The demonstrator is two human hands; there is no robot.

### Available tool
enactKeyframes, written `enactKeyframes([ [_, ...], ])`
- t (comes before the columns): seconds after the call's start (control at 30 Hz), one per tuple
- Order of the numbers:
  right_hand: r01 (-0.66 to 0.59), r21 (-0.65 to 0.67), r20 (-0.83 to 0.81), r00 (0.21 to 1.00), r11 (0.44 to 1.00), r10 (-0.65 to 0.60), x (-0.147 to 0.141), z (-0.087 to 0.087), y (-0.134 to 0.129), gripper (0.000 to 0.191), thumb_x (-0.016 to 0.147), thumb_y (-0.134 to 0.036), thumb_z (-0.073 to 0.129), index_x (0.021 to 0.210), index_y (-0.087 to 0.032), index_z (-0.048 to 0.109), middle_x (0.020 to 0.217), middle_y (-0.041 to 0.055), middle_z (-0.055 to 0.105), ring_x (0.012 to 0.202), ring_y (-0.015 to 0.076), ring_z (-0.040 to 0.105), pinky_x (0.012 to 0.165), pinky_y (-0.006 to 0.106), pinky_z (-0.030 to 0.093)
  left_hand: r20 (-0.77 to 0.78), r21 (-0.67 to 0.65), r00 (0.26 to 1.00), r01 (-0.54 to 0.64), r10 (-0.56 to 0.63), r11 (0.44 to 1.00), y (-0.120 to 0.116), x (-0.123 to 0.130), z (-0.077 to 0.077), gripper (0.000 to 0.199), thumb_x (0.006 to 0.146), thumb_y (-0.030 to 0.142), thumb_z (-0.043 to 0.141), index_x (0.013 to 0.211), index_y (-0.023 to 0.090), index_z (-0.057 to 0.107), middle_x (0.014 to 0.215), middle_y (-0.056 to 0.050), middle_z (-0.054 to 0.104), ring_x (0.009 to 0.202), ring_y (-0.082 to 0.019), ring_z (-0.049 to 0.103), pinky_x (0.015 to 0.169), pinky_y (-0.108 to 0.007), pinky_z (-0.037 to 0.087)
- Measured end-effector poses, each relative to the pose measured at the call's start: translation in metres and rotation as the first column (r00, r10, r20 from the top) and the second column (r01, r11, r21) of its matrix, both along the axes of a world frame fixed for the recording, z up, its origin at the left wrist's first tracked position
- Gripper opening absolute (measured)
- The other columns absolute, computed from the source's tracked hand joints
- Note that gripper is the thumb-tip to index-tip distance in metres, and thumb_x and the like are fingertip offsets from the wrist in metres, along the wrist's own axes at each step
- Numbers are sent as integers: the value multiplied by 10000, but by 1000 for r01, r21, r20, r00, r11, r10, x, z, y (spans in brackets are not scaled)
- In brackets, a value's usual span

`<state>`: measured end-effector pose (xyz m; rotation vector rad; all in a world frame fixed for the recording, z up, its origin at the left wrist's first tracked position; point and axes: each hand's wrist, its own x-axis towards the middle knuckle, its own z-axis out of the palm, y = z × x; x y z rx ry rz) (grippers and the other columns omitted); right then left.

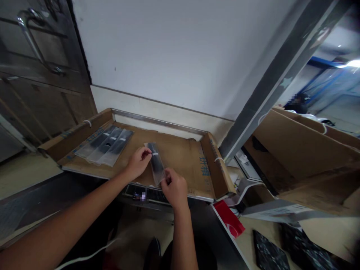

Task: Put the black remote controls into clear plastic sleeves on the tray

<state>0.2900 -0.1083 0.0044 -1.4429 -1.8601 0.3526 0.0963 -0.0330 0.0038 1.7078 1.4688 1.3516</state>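
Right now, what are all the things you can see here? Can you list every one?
Clear bag with a dark strip inside: one, clear and black, held over the cardboard tray by both hands.
Filled bags: about three, clear and black, lying side by side at the tray's far left.
Cardboard tray: one, brown, on the bench in front of the person.
Red packet: one, red, right of the tray's near corner.
Dark slabs: about two, black, at bottom right.
Big cardboard box: one, brown, at right.
Left hand: one, in a grip on the bag's top.
Right hand: one, pinching the bag's bottom.
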Motion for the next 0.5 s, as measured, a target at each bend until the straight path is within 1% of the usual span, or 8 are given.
enactKeyframes([
  [0.07, -66, -25, -70, 995, 998, 64, 4, 1, -1, 332, 753, -159, 572, 1044, -218, 721, 637, -45, 575, 605, 138, 539, 625, 243, 348, -149, 99, 988, -14, 29, 995, -1, 3, -2, 212, 858, 319, 613, 1028, 214, 685, 1140, -90, 613, 1109, -256, 587, 1004, -454, 480],
  [0.13, -139, -57, -171, 977, 989, 128, 9, 2, -1, 344, 733, -153, 570, 1036, -215, 721, 617, -69, 524, 569, 117, 496, 604, 231, 348, -281, 157, 960, 41, 5, 987, -2, 7, -4, 269, 864, 338, 653, 1107, 231, 695, 1325, -114, 541, 1299, -298, 494, 1129, -511, 400],
  [0.17, -173, -72, -219, 964, 982, 153, 12, 3, -1, 351, 725, -151, 567, 1036, -210, 719, 616, -77, 501, 558, 110, 475, 591, 225, 346, -333, 151, 943, 79, -24, 985, -2, 9, -5, 285, 871, 350, 660, 1129, 235, 697, 1386, -121, 506, 1354, -313, 454, 1159, -528, 372],
  [0.23, -225, -98, -294, 937, 969, 188, 19, 3, -1, 366, 720, -151, 557, 1048, -201, 711, 622, -85, 459, 553, 104, 443, 568, 218, 340, -413, 101, 907, 140, -87, 985, -1, 12, -7, 299, 894, 373, 649, 1155, 235, 701, 1447, -131, 466, 1402, -332, 418, 1175, -545, 360],
  [0.33, -253, -118, -342, 918, 960, 200, 25, 2, 0, 362, 735, -166, 556, 1067, -194, 700, 631, -87, 430, 562, 104, 430, 558, 216, 334, -464, 49, 876, 170, -128, 984, 1, 13, -9, 305, 916, 382, 626, 1170, 231, 699, 1473, -136, 459, 1416, -336, 419, 1184, -548, 363],
  [0.43, -200, -121, -278, 947, 972, 160, 24, 3, 0, 333, 736, -170, 585, 1045, -203, 705, 630, -84, 444, 565, 108, 437, 564, 226, 327, -462, 40, 876, 173, -135, 984, 3, 13, -9, 291, 919, 370, 616, 1163, 229, 690, 1493, -126, 460, 1419, -325, 429, 1194, -536, 363],
  [0.5, -151, -85, -196, 972, 985, 132, 19, 4, 1, 316, 716, -150, 596, 1005, -207, 709, 660, -69, 480, 597, 117, 463, 591, 236, 336, -461, 41, 878, 170, -132, 985, 3, 14, -8, 284, 919, 371, 614, 1152, 224, 686, 1494, -129, 467, 1425, -323, 429, 1201, -534, 355],
])
